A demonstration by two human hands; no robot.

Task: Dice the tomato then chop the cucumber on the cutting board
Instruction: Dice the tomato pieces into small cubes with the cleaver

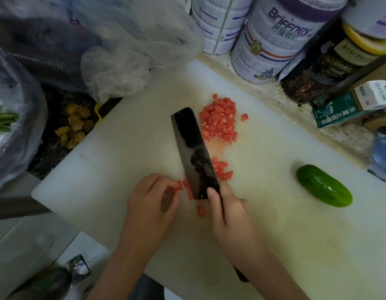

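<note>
Right hand [229, 211] grips dark broad cleaver [194, 152]; curled fingers of left hand [153, 200] pinch last red tomato bits [179, 186] steady for dicing; whole green cucumber [324, 185] parked aside.

The cutting board [123, 148] is seen in off-white, tinged pale pink beside the diced tomato [219, 121], which is shown in bright red. The cucumber [324, 185] is coloured a deep, glossy green. The knife [194, 152] is marked by a black, mottled blade. The tin [272, 40] is printed white with purple bands (a red-and-blue stripe lower down). The carton [347, 109] is coloured green and white, and the surface [263, 89] is speckled beige.
</note>
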